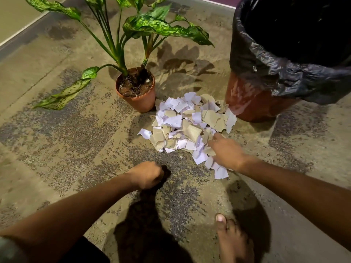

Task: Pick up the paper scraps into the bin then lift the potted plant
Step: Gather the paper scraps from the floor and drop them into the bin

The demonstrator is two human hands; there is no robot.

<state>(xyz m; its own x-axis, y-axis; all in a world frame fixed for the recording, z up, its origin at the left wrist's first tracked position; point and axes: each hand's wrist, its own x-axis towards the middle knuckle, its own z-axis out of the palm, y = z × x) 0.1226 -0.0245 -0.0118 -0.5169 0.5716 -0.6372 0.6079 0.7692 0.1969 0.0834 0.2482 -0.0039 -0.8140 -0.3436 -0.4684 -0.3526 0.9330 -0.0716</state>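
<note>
A heap of white and tan paper scraps (190,122) lies on the concrete floor between a potted plant and a bin. The plant (136,92) stands upright in a small terracotta pot, its speckled green leaves spreading left and back. The bin (252,99) is a red-brown tub lined with a black bag (284,44), at the right. My right hand (226,150) rests palm down on the near right edge of the heap, fingers spread among the scraps. My left hand (147,174) hovers over bare floor in front of the heap, curled into a loose fist with nothing visible in it.
My bare right foot (231,238) stands on the floor near the bottom edge. A painted kerb line (22,29) runs along the far left. The floor is rough, mottled concrete with dark shadows under my arms.
</note>
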